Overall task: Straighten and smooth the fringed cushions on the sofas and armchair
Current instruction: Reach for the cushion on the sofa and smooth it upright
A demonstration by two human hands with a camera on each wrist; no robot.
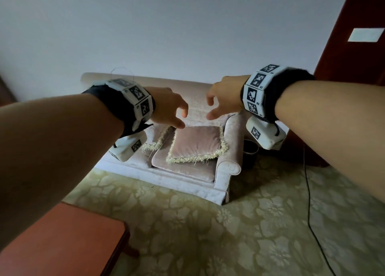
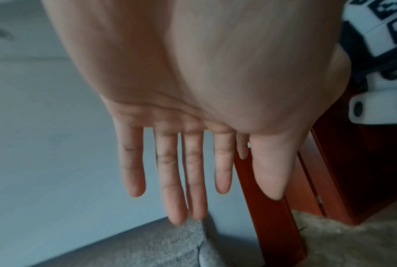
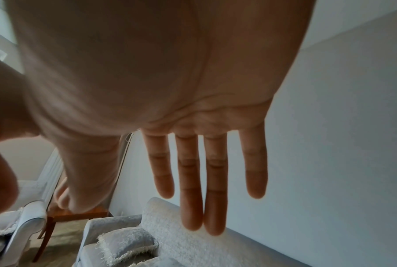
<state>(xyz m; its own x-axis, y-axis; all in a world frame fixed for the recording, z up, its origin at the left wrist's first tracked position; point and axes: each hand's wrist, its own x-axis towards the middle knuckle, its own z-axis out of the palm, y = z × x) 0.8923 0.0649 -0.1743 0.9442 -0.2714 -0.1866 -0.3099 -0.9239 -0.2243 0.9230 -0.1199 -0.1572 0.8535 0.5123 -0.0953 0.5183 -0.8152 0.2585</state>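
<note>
Both arms reach toward the sofa, left hand and right hand empty with fingers loosely spread, seemingly to take the fringed cushion lying flat on its seat.

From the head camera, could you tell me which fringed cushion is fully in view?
The right-hand cushion, beside the sofa's arm; the left cushion is partly hidden behind the left hand.

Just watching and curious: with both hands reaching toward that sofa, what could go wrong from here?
A black cable trails across the carpet to the right of the sofa; a step that way might catch it. The low table stands close at the left, so a shin could bump it. The cushion's fringe looks loose; the open left hand or right hand might snag it.
</note>
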